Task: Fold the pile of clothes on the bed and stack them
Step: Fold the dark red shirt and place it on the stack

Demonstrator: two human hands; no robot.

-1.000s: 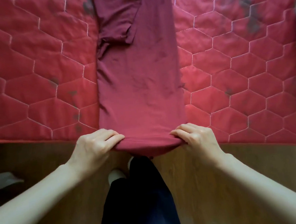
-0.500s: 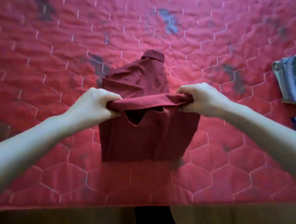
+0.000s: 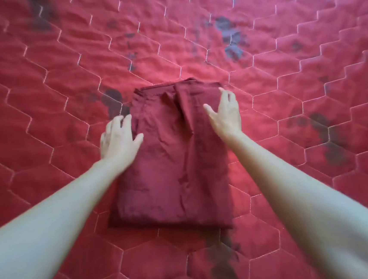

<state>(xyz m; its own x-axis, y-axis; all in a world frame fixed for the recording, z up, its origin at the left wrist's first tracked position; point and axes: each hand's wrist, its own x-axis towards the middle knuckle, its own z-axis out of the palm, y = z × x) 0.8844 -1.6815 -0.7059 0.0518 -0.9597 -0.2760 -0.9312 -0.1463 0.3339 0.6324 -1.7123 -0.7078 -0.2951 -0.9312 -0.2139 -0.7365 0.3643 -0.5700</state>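
Change: the dark red shirt [image 3: 172,163], lifted by its folded edge half a second ago, now lies folded flat.
Shirt: centre of the frame, on the red quilted bed cover [image 3: 40,103].
Left hand [image 3: 117,139]: fingers straight, resting on the shirt's left edge.
Right hand [image 3: 225,112]: fingers spread, on its upper right.

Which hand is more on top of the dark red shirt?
The right hand: it lies over the folded dark red shirt. The left hand sits at the shirt's left edge, partly over the red quilt.
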